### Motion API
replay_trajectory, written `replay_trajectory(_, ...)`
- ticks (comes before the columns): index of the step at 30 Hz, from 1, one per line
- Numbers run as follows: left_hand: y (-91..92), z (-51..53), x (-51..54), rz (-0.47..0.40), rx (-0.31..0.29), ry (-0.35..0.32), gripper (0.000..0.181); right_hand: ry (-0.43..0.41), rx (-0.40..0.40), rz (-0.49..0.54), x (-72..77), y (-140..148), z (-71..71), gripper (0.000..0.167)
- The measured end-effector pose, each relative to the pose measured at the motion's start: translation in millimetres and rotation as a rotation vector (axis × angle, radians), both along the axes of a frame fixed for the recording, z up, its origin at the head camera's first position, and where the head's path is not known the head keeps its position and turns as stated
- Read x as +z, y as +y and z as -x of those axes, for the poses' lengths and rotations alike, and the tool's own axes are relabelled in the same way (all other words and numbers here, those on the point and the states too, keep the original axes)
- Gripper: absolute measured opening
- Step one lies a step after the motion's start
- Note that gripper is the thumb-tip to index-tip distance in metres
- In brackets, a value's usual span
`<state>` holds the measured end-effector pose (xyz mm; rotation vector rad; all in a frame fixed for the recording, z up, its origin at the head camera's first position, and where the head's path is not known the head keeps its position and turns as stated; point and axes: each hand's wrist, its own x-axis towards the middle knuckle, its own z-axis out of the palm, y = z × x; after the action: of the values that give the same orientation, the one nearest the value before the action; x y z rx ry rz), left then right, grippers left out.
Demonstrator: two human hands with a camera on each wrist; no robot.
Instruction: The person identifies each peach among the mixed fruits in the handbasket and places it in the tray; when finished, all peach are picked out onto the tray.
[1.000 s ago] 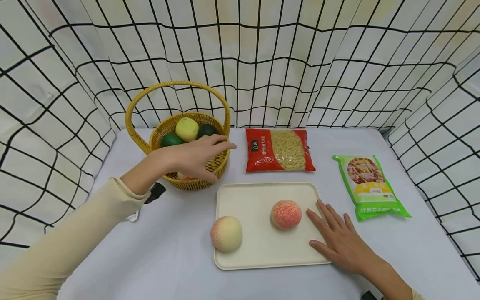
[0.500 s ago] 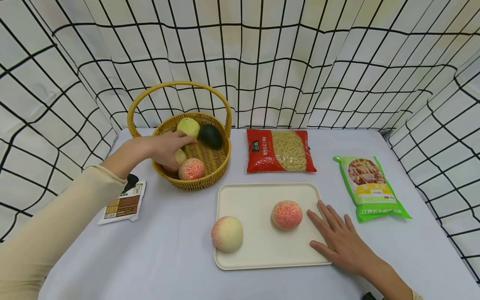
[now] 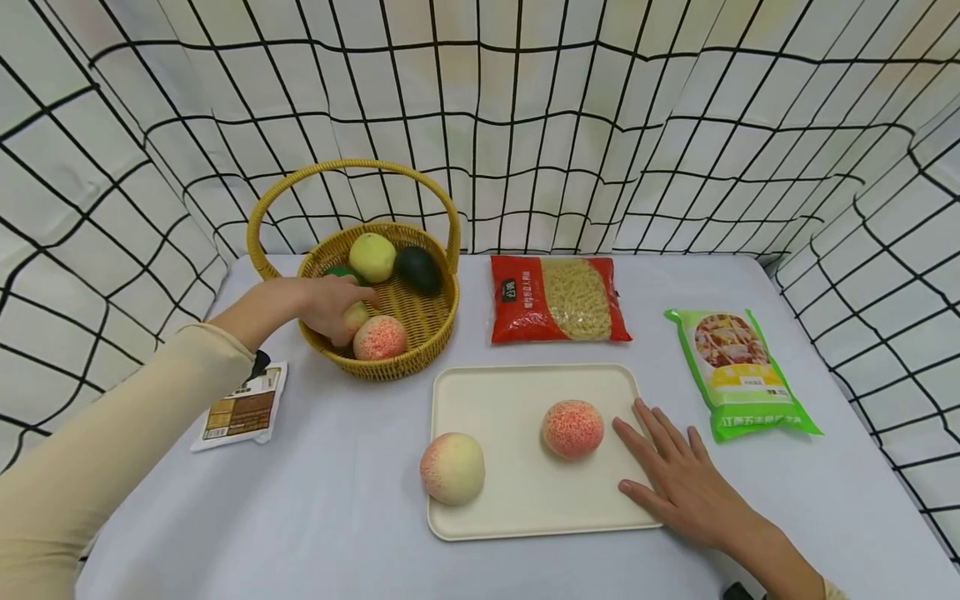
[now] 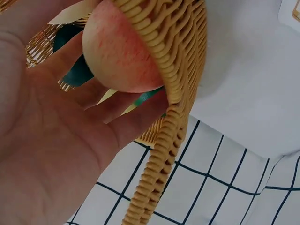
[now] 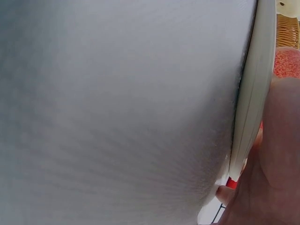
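Observation:
My left hand (image 3: 327,308) reaches into a yellow wicker basket (image 3: 423,354). Its fingers curl round a pale peach (image 3: 356,317) with a pink blush, seen close up as a peach (image 4: 119,51) against the basket wall in the left wrist view. Touching it in the basket is a red-speckled peach (image 3: 380,338). My right hand (image 3: 678,483) lies flat with spread fingers on the right edge of a cream tray (image 3: 517,508). On that tray sit a red-speckled peach (image 3: 573,429) and, at the left edge, a pale peach (image 3: 453,468).
The basket also holds a yellow-green fruit (image 3: 372,257), a dark green avocado-like fruit (image 3: 418,270) and a partly hidden green one. Around the tray lie a red pasta bag (image 3: 561,299), a green food bag (image 3: 742,375) and a brown-white packet (image 3: 243,412). Black netting (image 3: 480,125) encloses the table.
My left hand has moved left and down from above the basket's middle to the pale peach inside, uncovering the avocado-like fruit and speckled peach. My right hand stays put.

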<state>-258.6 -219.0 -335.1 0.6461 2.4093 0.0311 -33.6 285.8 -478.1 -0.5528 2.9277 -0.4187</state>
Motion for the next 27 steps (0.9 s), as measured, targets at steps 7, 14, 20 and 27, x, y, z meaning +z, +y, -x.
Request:
replay_trajectory(7, -2.1, 0.7, -13.4, 0.016, -0.045, 0.015, 0.077, 0.016, 0.007, -0.004, 0.0, -0.1, 0.3, 0.078)
replay_trajectory(14, 1.6, 1.3, -20.4, 0.027, -0.042, 0.086, 0.074, 0.015, 0.003, -0.001, 1.1, -0.6, 0.1, 0.078)
replay_trajectory(20, 1.0, 1.1, -24.4, 0.022, -0.05, 0.123, 0.067, 0.027, 0.006, -0.001, 1.7, -0.6, -2.0, 0.077)
replay_trajectory(27, -2.2, -0.2, -25.8, -0.007, -0.081, 0.15, 0.055, 0.018, 0.004, 0.004, 1.3, -0.4, -1.5, 0.077)
